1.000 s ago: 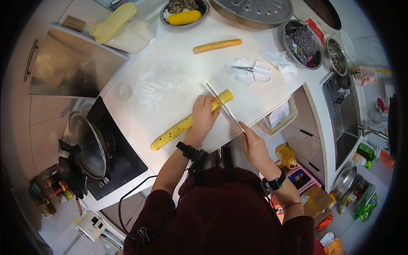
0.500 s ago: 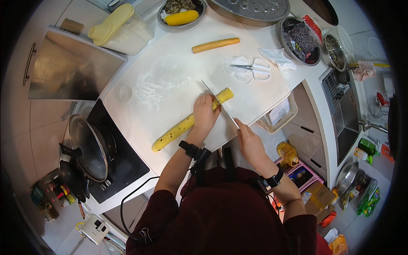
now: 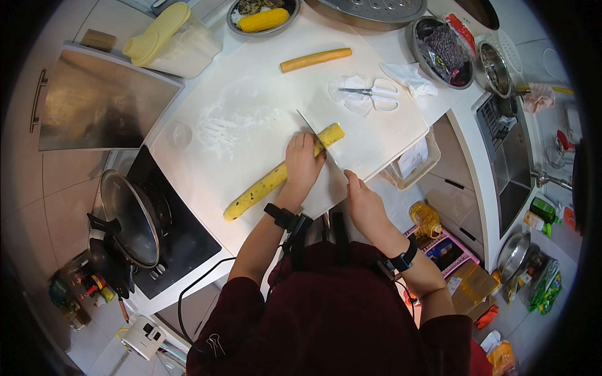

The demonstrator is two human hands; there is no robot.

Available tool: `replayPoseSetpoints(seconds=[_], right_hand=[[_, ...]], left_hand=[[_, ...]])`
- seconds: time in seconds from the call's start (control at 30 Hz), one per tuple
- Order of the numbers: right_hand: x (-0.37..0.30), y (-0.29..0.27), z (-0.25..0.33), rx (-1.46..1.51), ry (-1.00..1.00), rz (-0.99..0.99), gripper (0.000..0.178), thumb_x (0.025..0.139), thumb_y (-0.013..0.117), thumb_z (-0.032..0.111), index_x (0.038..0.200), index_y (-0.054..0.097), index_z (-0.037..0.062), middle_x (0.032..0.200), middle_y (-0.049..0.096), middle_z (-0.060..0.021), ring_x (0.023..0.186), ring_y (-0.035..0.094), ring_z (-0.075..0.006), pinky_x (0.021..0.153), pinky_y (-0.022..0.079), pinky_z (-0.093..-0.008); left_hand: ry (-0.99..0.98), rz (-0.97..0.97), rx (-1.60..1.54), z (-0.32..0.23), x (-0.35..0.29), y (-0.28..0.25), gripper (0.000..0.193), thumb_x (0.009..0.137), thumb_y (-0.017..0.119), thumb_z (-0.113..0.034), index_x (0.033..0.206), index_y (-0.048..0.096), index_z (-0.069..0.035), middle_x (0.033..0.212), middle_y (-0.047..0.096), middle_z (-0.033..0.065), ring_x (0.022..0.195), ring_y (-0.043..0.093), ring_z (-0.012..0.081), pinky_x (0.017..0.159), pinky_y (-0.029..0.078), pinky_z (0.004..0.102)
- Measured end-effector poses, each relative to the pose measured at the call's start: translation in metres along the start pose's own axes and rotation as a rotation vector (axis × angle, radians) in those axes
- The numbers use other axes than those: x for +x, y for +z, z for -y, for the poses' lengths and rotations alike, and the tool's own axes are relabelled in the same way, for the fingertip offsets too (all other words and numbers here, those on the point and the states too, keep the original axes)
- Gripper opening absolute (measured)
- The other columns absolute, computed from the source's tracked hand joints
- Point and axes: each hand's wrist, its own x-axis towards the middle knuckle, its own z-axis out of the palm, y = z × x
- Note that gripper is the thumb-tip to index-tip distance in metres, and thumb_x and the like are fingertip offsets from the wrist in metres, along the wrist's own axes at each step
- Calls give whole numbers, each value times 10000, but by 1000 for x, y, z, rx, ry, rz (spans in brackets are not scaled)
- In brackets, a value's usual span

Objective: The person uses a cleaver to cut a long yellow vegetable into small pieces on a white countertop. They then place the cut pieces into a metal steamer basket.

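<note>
A long yellow dough roll with dark specks [image 3: 258, 193] lies slantwise on the white board [image 3: 251, 100]. My left hand [image 3: 303, 164] is closed over its upper part, fingers wrapped round it just left of the blade. In my right hand [image 3: 366, 205] is the handle of a knife [image 3: 335, 160], gripped in a closed fist. The blade crosses the roll close to its upper right end, and a short length of dough shows beyond it. Whether the blade has gone through the dough, I cannot tell.
White flour [image 3: 219, 128] is spread left of the roll. Farther back lie a plain orange-tan stick [image 3: 316, 59] and scissors [image 3: 376, 94] on crumpled film. A bowl with corn [image 3: 263, 20] and a bowl with a dark bagged filling [image 3: 442, 53] stand behind. A lidded pan [image 3: 130, 216] sits on the left cooktop.
The knife and my right hand have shifted slightly left and toward me. My left hand stays on the roll. The whole view has moved a little.
</note>
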Motion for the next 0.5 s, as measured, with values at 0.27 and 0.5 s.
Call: replayPoseSetpoints(seconds=[0.27,0.5], right_hand=[[9,9,-8,-19,5,-22,331,915,471,35,1244,444,17,970,645,-252,763,639,-445,639,522,-503],[16,14,-10,36,-55,-86,349,912,500,45,1255,448,19,931,644,-259,788,642,-441,642,511,-504]], left_hand=[[-10,5,3,1,0,1,327,679,741,-70,917,524,-14,885,552,167,870,535,384,767,445,471],[-35,33,12,3,-2,1,341,687,755,-92,940,538,-21,906,567,164,890,547,376,771,452,462]])
